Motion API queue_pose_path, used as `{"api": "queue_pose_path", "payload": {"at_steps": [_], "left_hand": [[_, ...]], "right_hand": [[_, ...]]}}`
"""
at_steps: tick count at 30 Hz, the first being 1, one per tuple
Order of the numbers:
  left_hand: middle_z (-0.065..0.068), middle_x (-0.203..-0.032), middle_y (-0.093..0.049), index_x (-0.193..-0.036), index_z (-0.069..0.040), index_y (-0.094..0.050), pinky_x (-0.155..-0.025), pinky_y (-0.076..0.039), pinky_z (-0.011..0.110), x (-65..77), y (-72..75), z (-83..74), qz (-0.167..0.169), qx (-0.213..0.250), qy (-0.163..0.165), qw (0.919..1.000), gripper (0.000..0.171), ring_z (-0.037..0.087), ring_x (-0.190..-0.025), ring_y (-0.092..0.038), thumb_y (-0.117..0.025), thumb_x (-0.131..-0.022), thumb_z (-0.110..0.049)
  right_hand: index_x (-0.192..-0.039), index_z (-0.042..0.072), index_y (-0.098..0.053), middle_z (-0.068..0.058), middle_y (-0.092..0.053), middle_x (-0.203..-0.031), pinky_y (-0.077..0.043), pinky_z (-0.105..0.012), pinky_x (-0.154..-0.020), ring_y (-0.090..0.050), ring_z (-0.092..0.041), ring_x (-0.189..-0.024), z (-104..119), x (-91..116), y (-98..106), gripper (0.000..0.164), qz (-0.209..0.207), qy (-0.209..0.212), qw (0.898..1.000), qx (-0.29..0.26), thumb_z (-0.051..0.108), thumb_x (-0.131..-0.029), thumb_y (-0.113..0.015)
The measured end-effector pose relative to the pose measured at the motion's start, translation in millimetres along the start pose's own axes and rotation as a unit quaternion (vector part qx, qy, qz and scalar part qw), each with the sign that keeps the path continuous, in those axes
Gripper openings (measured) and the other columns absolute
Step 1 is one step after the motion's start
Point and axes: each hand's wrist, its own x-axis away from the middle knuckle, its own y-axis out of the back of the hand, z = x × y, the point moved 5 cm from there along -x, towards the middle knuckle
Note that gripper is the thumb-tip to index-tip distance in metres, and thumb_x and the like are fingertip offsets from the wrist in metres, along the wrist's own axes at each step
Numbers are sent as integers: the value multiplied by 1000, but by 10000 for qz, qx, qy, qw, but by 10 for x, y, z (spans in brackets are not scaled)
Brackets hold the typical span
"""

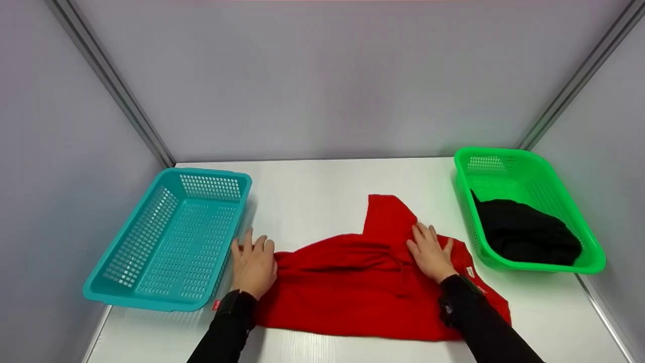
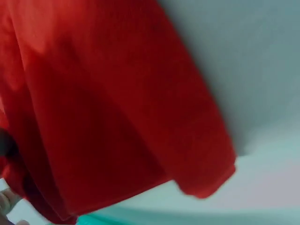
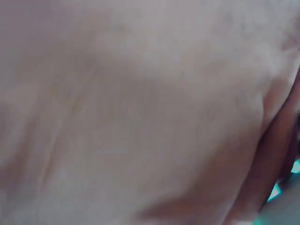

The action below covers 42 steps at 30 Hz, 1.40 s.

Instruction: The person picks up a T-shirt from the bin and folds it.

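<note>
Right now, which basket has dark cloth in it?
The green basket on the right; black cloth lies in it. The teal basket, left, holds nothing visible.

Matt, softly creased cloth made up the red garment at five o'clock. Smooth plastic with a slight gloss formed the teal basket near eight and the green basket at three, where the black fabric looked dull. The white tabletop had a smooth sheen.

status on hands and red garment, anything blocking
Left hand at left end of red garment, right hand resting on it. Garment creased. Nothing seen blocking; teal basket close beside left hand.
</note>
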Motion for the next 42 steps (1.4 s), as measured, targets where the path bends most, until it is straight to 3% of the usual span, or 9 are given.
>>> {"api": "queue_pose_path", "payload": {"at_steps": [5,10,15,19,22,26,31,38,42], "left_hand": [[14,-86,-69,-94,-8,-54,-111,-23,71,-97,119,-76,208,340,192,9990,11,39,-109,-62,-64,-94,-14],[10,-82,-65,-93,-10,-53,-106,-38,60,-177,220,-152,477,752,180,9959,11,36,-93,-63,-62,-96,-15],[9,-81,-63,-96,-9,-54,-78,-51,47,-163,260,-173,807,805,-59,9935,10,33,-84,-61,-63,-97,-14],[10,-91,-59,-113,-9,-58,-74,-49,43,-44,202,-166,1358,609,-555,9873,25,31,-86,-54,-68,-90,-5],[13,-97,-54,-127,-12,-59,-73,-46,40,63,163,-169,1504,277,-1095,9822,48,31,-87,-48,-72,-83,2],[17,-99,-52,-134,-12,-59,-69,-46,39,101,211,-179,1081,-174,-1474,9830,54,31,-83,-47,-74,-84,4],[15,-95,-55,-114,-5,-60,-61,-55,39,20,345,-204,410,-459,-1385,9884,27,30,-76,-57,-70,-90,3],[11,-83,-56,-98,-7,-63,-48,-53,41,14,458,-238,4,-497,-1179,9918,11,28,-59,-59,-68,-93,1],[12,-80,-57,-96,-6,-62,-48,-54,42,32,478,-261,-51,-349,-1158,9927,13,28,-56,-60,-69,-91,4]], "right_hand": [[-146,-6,-49,-24,-39,-153,-16,-64,-116,-31,-45,-144,165,12,215,44,-1274,961,9768,-1431,12,-106,-51],[-119,3,-70,-17,-63,-129,-29,-41,-111,-50,-32,-128,303,163,315,23,-1373,1767,9430,-2461,0,-99,-60],[-105,10,-68,0,-70,-87,-17,-57,-120,-65,-16,-88,305,319,158,13,-428,1625,9629,-2111,2,-96,-66],[-132,6,-55,2,-59,-76,-42,-43,-105,-57,-12,-72,194,357,-49,39,144,793,9856,-1485,21,-98,-69],[-151,-1,-40,-10,-63,-94,-50,-38,-85,-59,-22,-85,127,344,-134,70,186,200,9939,-1073,31,-97,-71],[-145,-7,-45,-29,-63,-123,-49,-54,-100,-62,-42,-112,142,330,-133,64,-42,43,9983,-573,25,-96,-72],[-105,0,-65,-15,-70,-97,-55,-50,-85,-67,-35,-91,286,377,-28,16,-1388,1511,9787,-102,-2,-90,-72],[-98,9,-61,-11,-65,-115,-48,-57,-102,-63,-31,-114,472,655,-128,18,-1351,4328,8814,1327,-5,-86,-60],[-100,11,-64,-13,-60,-140,-39,-59,-111,-53,-34,-136,452,750,-231,8,-177,4076,9077,979,8,-93,-61]]}}
